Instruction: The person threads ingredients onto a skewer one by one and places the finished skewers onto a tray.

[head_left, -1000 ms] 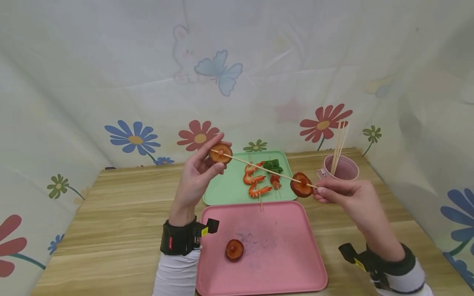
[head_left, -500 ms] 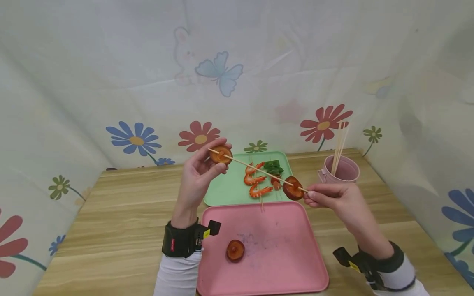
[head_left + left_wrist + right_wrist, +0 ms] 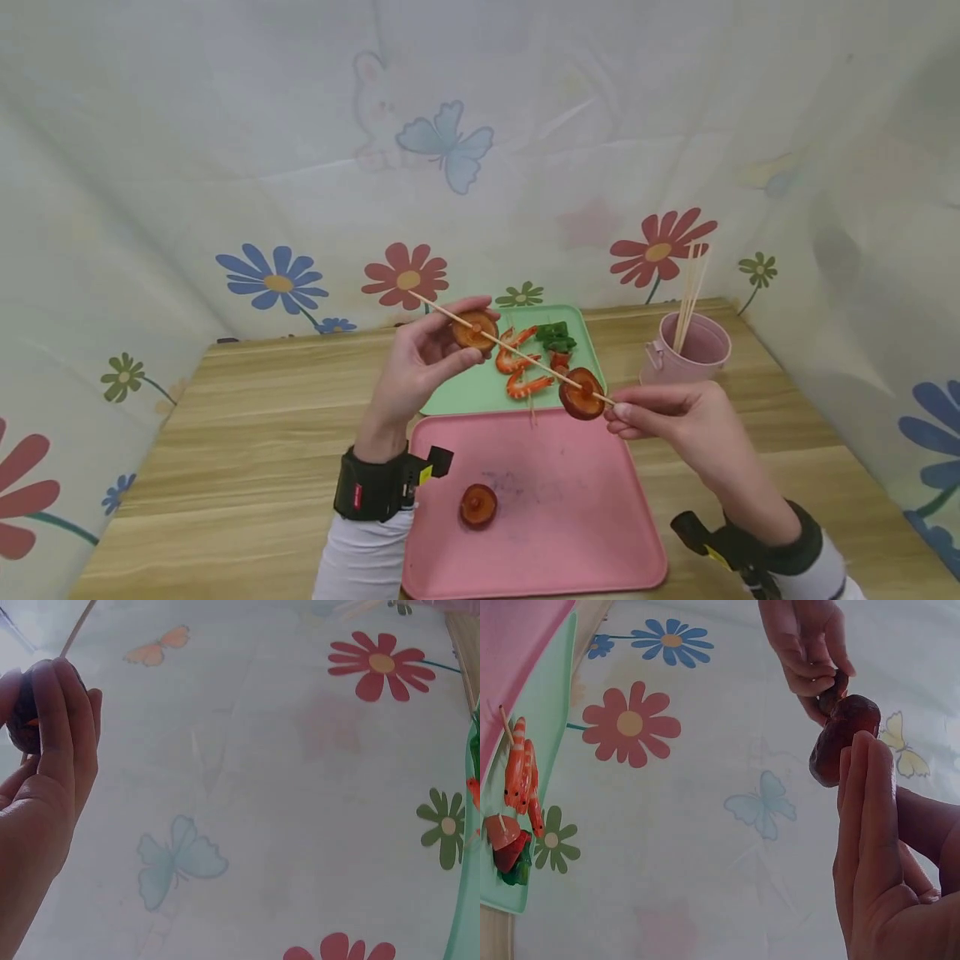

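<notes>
In the head view, my left hand [image 3: 420, 358] holds a brown mushroom cap [image 3: 471, 340] between thumb and fingers. A thin wooden skewer [image 3: 525, 356] runs through this cap, its tip sticking out at the upper left. My right hand [image 3: 671, 414] pinches the skewer's other end. Just in front of those fingers, a second mushroom cap [image 3: 577, 406] is threaded on the stick. The right wrist view shows this second cap [image 3: 847, 739] right at my right fingertips. A third mushroom cap [image 3: 477, 507] lies stem up on the pink tray [image 3: 585, 533].
Behind the pink tray is a green tray [image 3: 457, 398] bearing skewered shrimp [image 3: 528, 385], green vegetable pieces [image 3: 555, 336] and a red piece [image 3: 559, 361]. A pink bucket [image 3: 681, 367] with several bare skewers [image 3: 688, 304] stands at the back right, near the patterned cloth wall.
My right hand has moved left and down, bringing the second cap closer to the left one. My left hand has shifted slightly right and down. More of the skewer's tip shows past the left cap.
</notes>
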The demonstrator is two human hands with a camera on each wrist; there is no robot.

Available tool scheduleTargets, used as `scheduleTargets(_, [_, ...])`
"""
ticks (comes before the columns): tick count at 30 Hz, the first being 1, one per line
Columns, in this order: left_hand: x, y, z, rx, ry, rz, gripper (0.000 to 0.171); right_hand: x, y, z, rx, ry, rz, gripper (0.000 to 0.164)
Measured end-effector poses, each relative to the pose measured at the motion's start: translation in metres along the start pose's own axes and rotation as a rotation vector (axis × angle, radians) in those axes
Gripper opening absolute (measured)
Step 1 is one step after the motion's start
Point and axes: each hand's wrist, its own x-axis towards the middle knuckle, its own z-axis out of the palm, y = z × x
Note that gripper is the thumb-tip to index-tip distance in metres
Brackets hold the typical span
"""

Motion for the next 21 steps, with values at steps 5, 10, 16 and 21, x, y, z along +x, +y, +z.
scheduleTargets(5, [0.000,-0.001,0.007,-0.004,0.009,-0.013,0.056,-0.003,-0.002,0.002,0.003,0.020,-0.007,0.037])
scheduleTargets(10, [0.000,-0.006,0.007,-0.014,0.024,-0.041,0.053,-0.007,-0.002,0.004,-0.008,0.038,-0.016,0.039])
scheduleTargets(16, [0.001,-0.010,0.013,-0.014,-0.014,-0.068,0.050,-0.010,-0.003,0.009,-0.003,0.062,-0.040,0.038])
scheduleTargets(21, [0.007,-0.015,0.030,0.026,-0.148,-0.113,0.047,-0.008,-0.003,0.018,0.031,0.029,-0.062,0.035])
